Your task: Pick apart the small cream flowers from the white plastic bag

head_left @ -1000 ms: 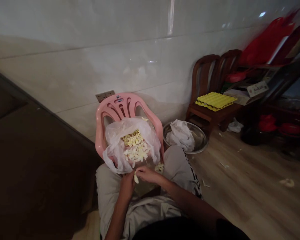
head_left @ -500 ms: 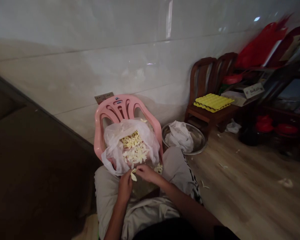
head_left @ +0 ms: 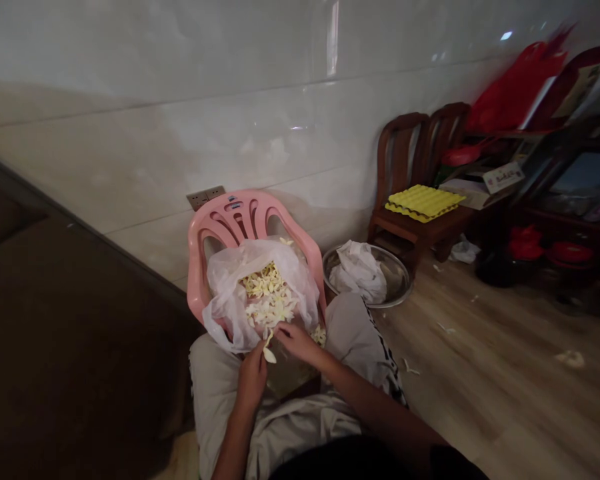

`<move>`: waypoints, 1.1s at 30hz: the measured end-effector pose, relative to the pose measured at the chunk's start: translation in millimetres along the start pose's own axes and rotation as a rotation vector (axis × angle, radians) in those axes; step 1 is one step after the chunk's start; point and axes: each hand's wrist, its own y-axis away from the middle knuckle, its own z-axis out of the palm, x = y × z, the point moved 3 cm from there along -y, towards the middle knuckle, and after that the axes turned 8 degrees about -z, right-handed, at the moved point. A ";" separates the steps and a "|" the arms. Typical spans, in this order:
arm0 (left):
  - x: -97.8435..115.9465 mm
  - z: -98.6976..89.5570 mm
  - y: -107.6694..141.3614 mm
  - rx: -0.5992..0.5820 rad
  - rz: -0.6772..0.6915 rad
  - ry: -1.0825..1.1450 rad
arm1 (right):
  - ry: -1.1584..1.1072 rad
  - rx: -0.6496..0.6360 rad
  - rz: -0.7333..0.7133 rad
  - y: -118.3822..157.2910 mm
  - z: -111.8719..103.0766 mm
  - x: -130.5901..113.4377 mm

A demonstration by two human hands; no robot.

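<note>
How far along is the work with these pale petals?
Done: a heap of pale petals fills the plastic bag on the pink chair. In hand: the left hand and right hand are at one petal. Left: cannot tell how many remain; scraps lie on the floor.

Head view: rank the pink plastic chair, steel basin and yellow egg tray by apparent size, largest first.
1. Pink plastic chair
2. Steel basin and yellow egg tray: unranked, similar apparent width, and the basin sits nearer the camera.
</note>
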 end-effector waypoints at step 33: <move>10.6 8.9 -2.4 0.028 -0.449 0.611 | -0.512 -0.039 0.201 -2.5 12.8 5.7</move>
